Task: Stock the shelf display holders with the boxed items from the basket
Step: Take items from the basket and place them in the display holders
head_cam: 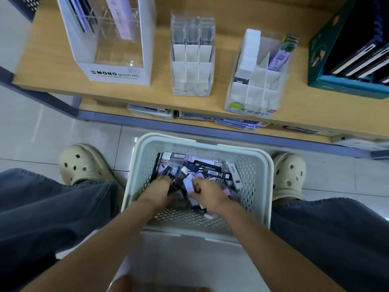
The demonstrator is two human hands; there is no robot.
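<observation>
The boxes (212, 169) are heaped loose and crossed over one another in the basket (267, 165), which stands on the floor (42, 133) between the person's feet, below the front edge of the shelf (157, 95). Both hands are sunk into the heap. The grip of the right hand (208, 191) is closed on a small pale box (188, 185), which is pinched between the thumb and curled fingers. The fingers of the left hand (161, 187) are bent down into the pile against a dark box (180, 175). Whether anything is held there cannot be told, since the fingertips are hidden.

The nearest risk is judged to lie in the tangle. If the pale box is drawn out while longer boxes lean on it, they may be dragged up and spilled over the rim. A pinch at one end could also be lost if the box snags.

On the way up, the box or the knuckles could be knocked against the shelf edge, which overhangs the far side of the basket.

The clear holder (192, 66) and the divided holder (255, 85) look light and stand close to that edge. A box pushed in at a slant might jam in a narrow slot or shove the holder off. As the stock is mixed, a wrong slot could easily be filled.
</observation>
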